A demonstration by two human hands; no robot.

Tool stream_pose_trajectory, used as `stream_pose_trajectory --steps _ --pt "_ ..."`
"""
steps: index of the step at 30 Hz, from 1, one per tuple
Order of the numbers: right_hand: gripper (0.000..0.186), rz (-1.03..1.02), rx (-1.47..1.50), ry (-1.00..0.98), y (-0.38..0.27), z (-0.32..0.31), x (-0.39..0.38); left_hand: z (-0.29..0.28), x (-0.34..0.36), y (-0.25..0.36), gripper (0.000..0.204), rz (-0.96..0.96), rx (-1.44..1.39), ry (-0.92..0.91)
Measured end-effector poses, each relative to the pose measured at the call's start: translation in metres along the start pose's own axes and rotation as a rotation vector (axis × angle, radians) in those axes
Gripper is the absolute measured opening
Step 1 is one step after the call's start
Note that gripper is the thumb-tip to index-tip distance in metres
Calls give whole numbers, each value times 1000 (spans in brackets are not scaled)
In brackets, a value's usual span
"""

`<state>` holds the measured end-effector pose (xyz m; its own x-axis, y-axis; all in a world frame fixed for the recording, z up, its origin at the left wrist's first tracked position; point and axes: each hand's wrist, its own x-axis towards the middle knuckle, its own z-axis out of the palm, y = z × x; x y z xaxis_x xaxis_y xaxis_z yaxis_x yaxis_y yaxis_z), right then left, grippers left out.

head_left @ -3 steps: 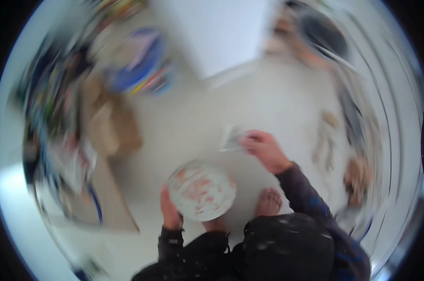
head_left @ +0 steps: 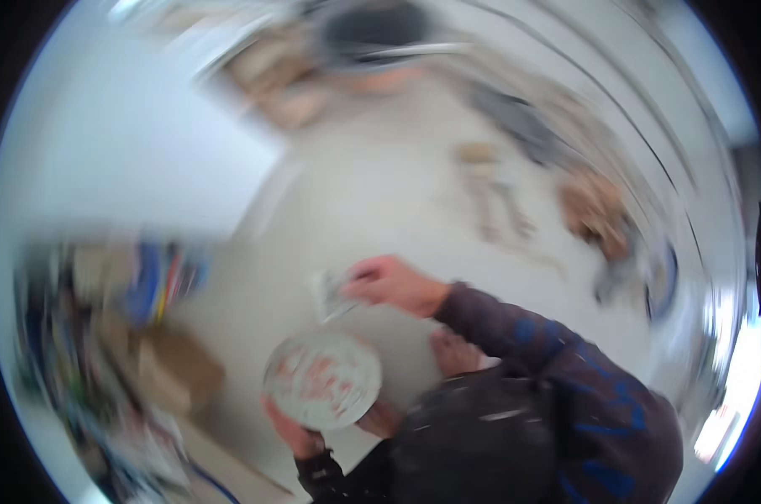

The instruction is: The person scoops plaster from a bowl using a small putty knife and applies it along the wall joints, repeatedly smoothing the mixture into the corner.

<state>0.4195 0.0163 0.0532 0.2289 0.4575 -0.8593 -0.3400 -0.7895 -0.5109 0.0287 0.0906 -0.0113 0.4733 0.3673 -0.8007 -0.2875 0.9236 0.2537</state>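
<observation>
My left hand (head_left: 294,433) is closed on the left edge of a round white dish (head_left: 323,380) smeared with reddish patches. Blur leaves its depth unclear. Just beyond it, my right hand (head_left: 384,284) pinches a small flat pale blade-like piece (head_left: 333,296); motion smears its outline, so its exact kind cannot be made out. A gap separates that piece from the dish. My right forearm, in a dark sleeve with blue marks, reaches in from the lower right. Below the dish and the right arm are my bare feet (head_left: 456,351).
Pale floor (head_left: 380,202) surrounds me. A large white panel (head_left: 145,151) stands at the left. Near it are a blue tub (head_left: 145,281), a brown cardboard box (head_left: 174,370) and clutter. A black round bucket (head_left: 376,34), a tan tool-like object (head_left: 485,189) and crumpled brown paper (head_left: 595,210) lie right and far.
My view has swung to the right, so the surroundings slide left and turn in the picture. Both hands keep hold of the dish and the pale piece.
</observation>
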Motion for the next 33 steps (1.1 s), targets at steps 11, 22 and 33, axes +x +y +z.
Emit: stream_pose_trajectory --steps 11,22,33 --pt "22 -498 863 164 11 29 -5 192 59 130 72 960 1246 -270" --pt "17 -414 1416 281 70 84 -214 282 -63 77 79 136 1174 -177" --pt "17 -543 1829 617 69 199 -452 389 -235 48 53 120 1825 -772"
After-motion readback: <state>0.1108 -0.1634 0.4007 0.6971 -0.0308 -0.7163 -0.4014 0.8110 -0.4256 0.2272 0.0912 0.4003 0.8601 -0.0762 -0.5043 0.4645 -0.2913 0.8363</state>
